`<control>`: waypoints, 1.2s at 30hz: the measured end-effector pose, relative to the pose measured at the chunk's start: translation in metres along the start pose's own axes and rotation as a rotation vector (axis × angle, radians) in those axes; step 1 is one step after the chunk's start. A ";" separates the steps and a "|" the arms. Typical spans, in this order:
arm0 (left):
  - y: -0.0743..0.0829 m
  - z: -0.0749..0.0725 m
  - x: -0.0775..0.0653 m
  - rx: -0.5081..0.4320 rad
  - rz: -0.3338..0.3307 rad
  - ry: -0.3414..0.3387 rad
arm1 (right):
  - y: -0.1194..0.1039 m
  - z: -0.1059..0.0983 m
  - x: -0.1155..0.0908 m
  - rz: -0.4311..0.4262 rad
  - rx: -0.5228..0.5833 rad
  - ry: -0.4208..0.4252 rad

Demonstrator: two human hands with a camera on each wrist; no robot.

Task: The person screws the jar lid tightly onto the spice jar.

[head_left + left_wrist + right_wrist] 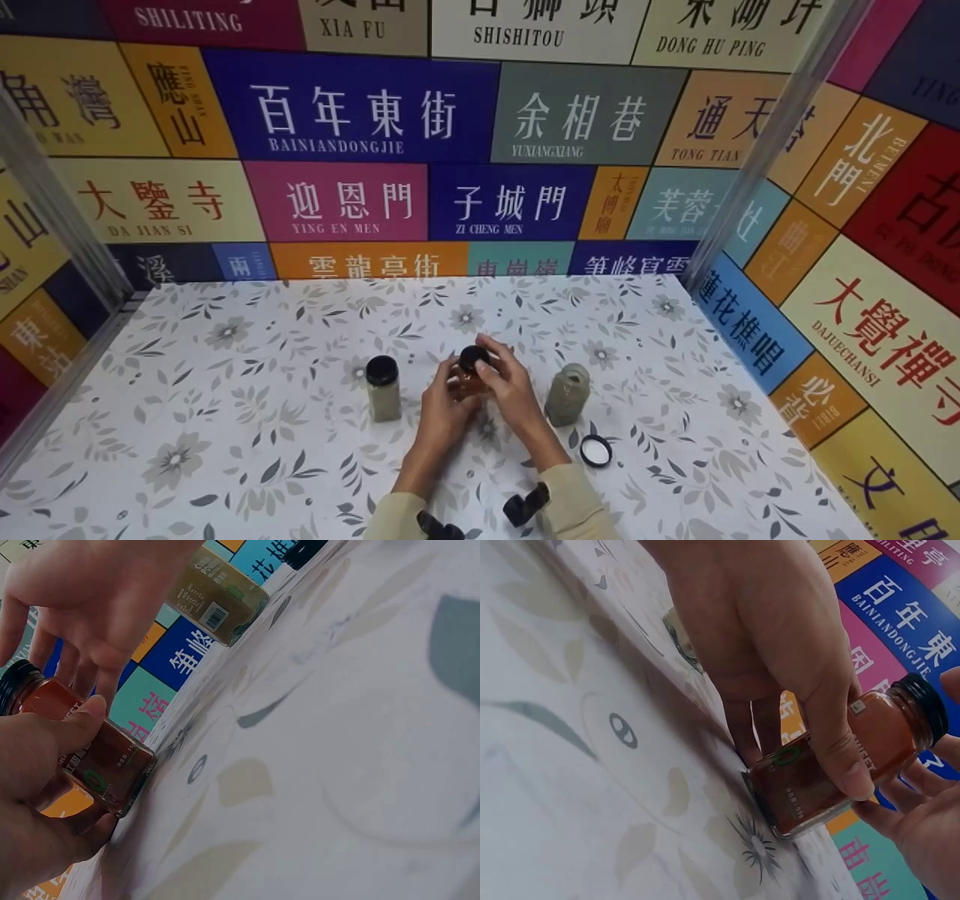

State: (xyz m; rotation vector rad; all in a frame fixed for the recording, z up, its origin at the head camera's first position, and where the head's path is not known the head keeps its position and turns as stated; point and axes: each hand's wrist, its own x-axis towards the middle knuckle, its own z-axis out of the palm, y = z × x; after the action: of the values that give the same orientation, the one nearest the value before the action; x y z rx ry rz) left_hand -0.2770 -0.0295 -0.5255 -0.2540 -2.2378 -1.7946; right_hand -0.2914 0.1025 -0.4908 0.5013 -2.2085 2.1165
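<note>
Between the two hands is a square glass spice jar [116, 761] of red-brown powder, with a black lid [472, 355]. My left hand [444, 403] grips the jar's body, thumb across its front. At the lid, my right hand [516, 386] has its thumb in front and its index finger behind; its other fingers spread loosely behind the jar in the left wrist view. The jar is tilted in both wrist views, its base at or just above the table. To the right stands a lidless jar [568, 395] of greenish powder, with a loose black lid [596, 451] nearby.
A second greenish jar [385, 390], wearing its black lid, stands left of the hands. The floral-patterned table [247, 390] ends against a wall of coloured panels [352, 105]. More panels rise on both sides. Each sleeve carries a dark strap.
</note>
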 end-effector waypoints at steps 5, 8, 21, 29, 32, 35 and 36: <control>0.001 0.000 0.000 0.000 -0.013 0.008 | 0.003 0.000 0.002 -0.029 0.015 0.014; 0.001 0.001 0.000 0.003 -0.017 0.008 | 0.003 0.000 0.002 -0.046 -0.008 0.029; 0.001 0.001 0.001 -0.018 -0.049 0.000 | 0.006 -0.001 0.002 -0.011 0.003 0.058; -0.001 0.001 0.001 0.002 -0.014 -0.007 | 0.007 -0.004 0.001 0.005 -0.043 0.044; -0.002 0.000 0.001 -0.004 -0.007 -0.014 | 0.006 -0.006 0.001 -0.006 -0.051 0.026; -0.001 0.000 0.001 -0.019 -0.024 -0.017 | 0.007 -0.007 0.001 -0.031 -0.048 0.000; -0.001 0.000 0.001 -0.022 -0.031 -0.018 | 0.007 -0.007 0.001 -0.044 -0.047 -0.005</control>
State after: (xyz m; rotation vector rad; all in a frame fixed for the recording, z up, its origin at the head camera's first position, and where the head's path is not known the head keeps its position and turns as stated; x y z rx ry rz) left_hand -0.2780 -0.0295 -0.5260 -0.2420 -2.2474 -1.8410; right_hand -0.2953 0.1089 -0.4967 0.5478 -2.2229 2.0391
